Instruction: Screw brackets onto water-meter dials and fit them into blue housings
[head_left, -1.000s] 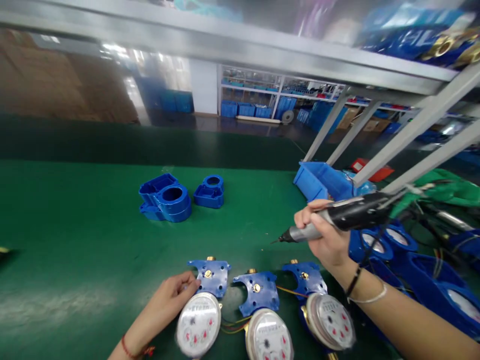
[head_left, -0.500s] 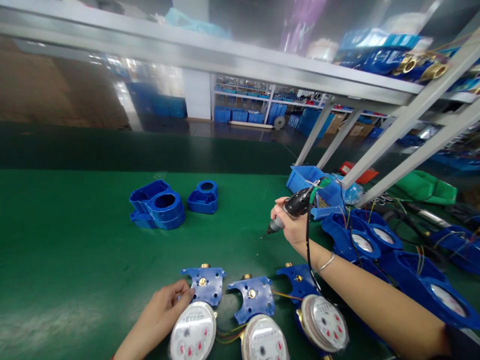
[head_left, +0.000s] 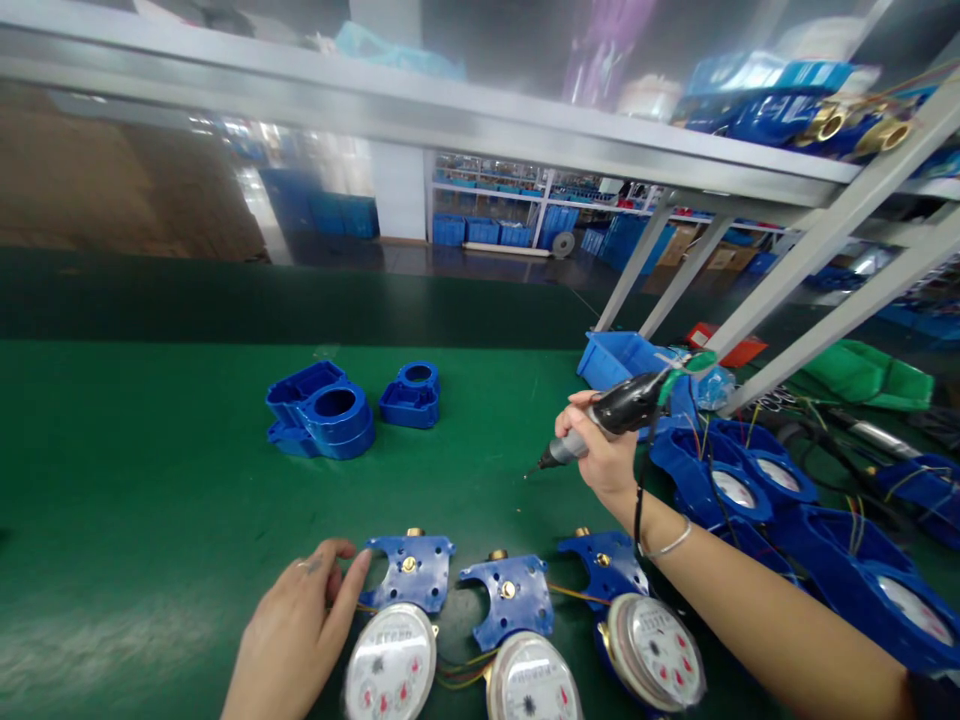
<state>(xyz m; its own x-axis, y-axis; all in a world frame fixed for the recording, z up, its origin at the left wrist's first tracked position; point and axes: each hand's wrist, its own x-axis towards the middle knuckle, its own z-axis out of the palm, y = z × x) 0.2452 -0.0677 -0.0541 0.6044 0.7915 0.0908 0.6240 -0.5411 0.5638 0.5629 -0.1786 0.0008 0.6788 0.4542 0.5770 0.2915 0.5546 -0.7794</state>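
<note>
Our right hand (head_left: pixel 604 455) is wrapped around an electric screwdriver (head_left: pixel 611 418), gripping its black body with the metal tip pointing toward 8 o'clock, held above the green mat (head_left: pixel 150 480) and not touching anything. A dark cable hangs from the tool down past our wrist, where a thin silver bangle (head_left: pixel 667 545) sits.

Our left hand (head_left: pixel 296 625), at about 7 o'clock in the view, lies open and flat on the mat, its fingertips touching the left edge of the left blue bracket (head_left: pixel 412 572). It grips nothing.

3 water meters lie in a row along the near edge. The left meter (head_left: pixel 390 665) sits at 6 o'clock under its bracket, the middle meter (head_left: pixel 531 685) just to its right beneath the middle blue bracket (head_left: pixel 508 598), and the right meter (head_left: pixel 656 650) toward 5 o'clock, tilted, below the right blue bracket (head_left: pixel 606 562). Each bracket shows a brass fitting at its centre. Thin yellow and red wires run between the meters.

At 10 o'clock from the screwdriver tip, well apart, 2 blue plastic housings rest on the mat: the large housing (head_left: pixel 322 420) and, just beside it, the small housing (head_left: pixel 411 395). At 2 o'clock stands a blue parts bin (head_left: pixel 615 358), and more blue-cased meters (head_left: pixel 739 485) crowd the 3 o'clock side.
</note>
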